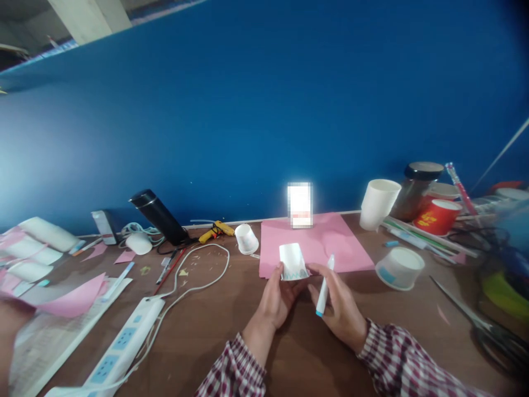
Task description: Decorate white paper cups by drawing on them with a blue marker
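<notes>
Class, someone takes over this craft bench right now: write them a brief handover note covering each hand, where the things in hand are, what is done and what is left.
Left hand: holds the small paper cup upside down, over the edge of the pink sheet.
Right hand: steadies the cup with its fingertips and holds a blue-tipped marker, tip pointing down and off the cup.
Done: a blue zigzag line runs along the cup's rim on the side facing the camera.
Left: the cup wall above the zigzag is plain; the far side is hidden.
Nearby: another cup on its side, right.
</notes>
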A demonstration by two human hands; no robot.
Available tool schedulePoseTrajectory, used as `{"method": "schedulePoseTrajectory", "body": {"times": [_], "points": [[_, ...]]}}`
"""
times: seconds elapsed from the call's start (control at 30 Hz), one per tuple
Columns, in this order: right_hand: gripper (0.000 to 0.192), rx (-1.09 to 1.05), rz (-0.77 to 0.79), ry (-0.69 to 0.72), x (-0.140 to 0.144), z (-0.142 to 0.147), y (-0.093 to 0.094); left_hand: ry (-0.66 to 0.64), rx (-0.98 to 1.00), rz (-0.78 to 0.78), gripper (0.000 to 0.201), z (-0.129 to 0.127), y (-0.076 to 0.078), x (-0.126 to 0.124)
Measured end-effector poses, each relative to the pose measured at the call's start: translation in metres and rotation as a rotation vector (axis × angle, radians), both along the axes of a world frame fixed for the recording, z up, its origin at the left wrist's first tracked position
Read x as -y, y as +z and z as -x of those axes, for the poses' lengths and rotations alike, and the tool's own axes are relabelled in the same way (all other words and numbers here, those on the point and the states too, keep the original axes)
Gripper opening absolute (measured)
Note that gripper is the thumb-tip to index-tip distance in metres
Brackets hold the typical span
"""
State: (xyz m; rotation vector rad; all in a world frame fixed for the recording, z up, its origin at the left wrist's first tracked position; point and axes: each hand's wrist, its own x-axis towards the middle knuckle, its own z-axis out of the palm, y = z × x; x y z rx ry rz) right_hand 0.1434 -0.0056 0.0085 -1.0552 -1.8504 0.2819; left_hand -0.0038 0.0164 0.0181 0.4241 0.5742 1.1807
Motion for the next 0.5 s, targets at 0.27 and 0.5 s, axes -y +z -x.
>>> {"method": "schedulePoseTrajectory", "body": {"times": [0.27,0.5], "points": [[0.026,-0.213,-0.06,-0.081,0.002,0.0,0.012,-0.008,-0.057,-0.001,0.042,-0.001,0.002,0.001],[0.038,-0.183,-0.168,0.114,0.011,-0.012,0.023,-0.014,-0.115,-0.1,0.036,-0.002,0.001,0.005]]}}
